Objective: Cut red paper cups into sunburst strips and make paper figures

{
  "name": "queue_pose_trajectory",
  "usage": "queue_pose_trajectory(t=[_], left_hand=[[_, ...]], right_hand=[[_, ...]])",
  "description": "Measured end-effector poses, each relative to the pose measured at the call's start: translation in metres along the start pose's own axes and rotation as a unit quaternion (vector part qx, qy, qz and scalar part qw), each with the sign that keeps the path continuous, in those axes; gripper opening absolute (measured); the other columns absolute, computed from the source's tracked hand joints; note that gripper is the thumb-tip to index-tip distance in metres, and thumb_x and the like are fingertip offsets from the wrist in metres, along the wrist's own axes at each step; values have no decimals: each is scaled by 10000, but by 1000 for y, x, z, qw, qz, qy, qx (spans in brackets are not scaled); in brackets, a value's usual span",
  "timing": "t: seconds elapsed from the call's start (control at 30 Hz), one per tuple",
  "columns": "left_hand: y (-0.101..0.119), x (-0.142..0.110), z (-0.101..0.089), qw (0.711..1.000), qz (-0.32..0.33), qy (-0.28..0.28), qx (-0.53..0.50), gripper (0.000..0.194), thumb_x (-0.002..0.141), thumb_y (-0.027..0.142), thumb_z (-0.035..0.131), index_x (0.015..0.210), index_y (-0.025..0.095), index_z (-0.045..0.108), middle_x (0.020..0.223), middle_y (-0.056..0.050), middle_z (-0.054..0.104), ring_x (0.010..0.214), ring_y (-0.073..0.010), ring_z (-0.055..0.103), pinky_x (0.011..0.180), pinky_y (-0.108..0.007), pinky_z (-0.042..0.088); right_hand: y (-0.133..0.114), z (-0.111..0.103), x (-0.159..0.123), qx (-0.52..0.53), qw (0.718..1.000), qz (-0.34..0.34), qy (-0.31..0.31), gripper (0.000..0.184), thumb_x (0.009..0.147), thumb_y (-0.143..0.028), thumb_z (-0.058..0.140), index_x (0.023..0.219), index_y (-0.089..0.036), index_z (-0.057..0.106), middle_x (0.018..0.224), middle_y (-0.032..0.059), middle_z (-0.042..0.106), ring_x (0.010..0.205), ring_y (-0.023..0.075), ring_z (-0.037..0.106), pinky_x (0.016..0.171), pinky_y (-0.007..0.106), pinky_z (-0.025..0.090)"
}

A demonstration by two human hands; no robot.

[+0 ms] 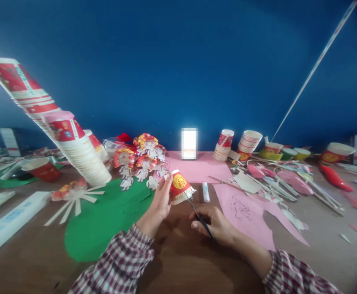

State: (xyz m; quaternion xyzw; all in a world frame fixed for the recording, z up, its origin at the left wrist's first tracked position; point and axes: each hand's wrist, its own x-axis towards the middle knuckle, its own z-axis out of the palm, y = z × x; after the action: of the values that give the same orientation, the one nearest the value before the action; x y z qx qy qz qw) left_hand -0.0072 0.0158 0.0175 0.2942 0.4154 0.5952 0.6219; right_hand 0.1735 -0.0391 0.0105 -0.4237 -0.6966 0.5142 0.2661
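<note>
My left hand [162, 195] grips a red paper cup [180, 182] with a round yellow emblem, tilted, its lower edge ragged and notched. Against that edge rests the tip of a slim black pointed tool [203, 222], whose exact kind I cannot make out. My right hand [217, 225] is closed around this tool, thumb on the near side. Just beyond the right hand, a white glue stick [206, 192] lies on the brown table [178, 261]. Left of the cup are several paper figures [143, 168] with red and yellow tops, beside a green paper sheet [105, 220].
Tall leaning stacks of paper cups [80, 151] stand at left, and shorter cup stacks [250, 143] at the back right. Pink paper [250, 224] with dark marks lies right of my hand. Paper scraps [288, 183] and a red object [336, 178] cover the right side. A blue wall [178, 73] rises behind.
</note>
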Motion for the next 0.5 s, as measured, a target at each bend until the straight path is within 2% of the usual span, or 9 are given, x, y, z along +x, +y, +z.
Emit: queue_pose_trajectory(t=[0.3, 0.5], left_hand=[[1, -1, 0, 1000, 4, -11, -2, 461, 735, 525, 684, 1078, 225, 614, 931, -70, 678, 811, -229, 656, 671, -334, 561], [1, -1, 1, 1000, 9, -6, 1, 470, 740, 506, 689, 1092, 207, 601, 924, -63, 664, 775, -190, 645, 663, -296, 563]], right_hand=[[-2, 0, 0, 1, 1000, 0, 3, 427, 753, -528, 669, 879, -120, 656, 594, -22, 504, 542, 100, 432, 494, 209, 334], [1, 0, 0, 14, 1000, 12, -8, 412, 754, -510, 684, 891, -123, 652, 597, -27, 498, 543, 99, 440, 485, 199, 340]])
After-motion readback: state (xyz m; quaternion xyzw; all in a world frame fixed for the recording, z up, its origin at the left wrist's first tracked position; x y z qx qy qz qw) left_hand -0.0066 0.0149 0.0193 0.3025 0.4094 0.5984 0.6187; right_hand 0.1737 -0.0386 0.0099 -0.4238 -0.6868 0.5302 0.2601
